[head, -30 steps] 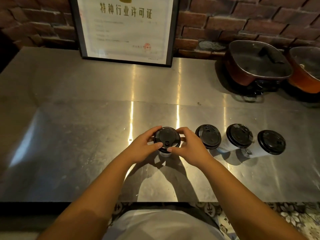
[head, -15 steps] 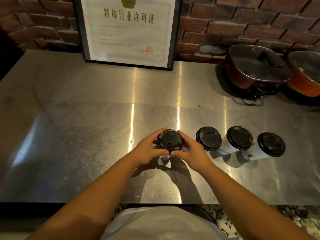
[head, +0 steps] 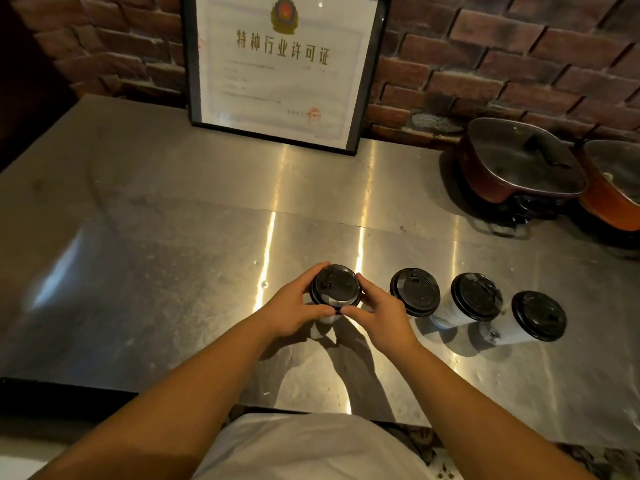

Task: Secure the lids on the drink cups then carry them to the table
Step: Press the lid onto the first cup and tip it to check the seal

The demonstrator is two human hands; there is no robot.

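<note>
Several white paper cups with black lids stand in a row on a steel counter (head: 173,271). The leftmost cup's black lid (head: 335,285) is gripped from both sides: my left hand (head: 294,308) holds its left rim and my right hand (head: 375,311) its right rim, thumbs meeting at the near edge. Its white cup body is mostly hidden below my hands. To the right stand a second lidded cup (head: 415,296), a third lidded cup (head: 476,301) and a fourth lidded cup (head: 538,320), untouched.
A framed certificate (head: 280,69) leans on the brick wall at the back. Two red-brown pans (head: 519,168) with glass lids sit at the back right. The counter's front edge (head: 69,386) runs just before my body.
My hands stay on the leftmost cup's lid; the fingers have shifted slightly around the rim and the lid's sip tab now points to the left. The other cups have not moved.
</note>
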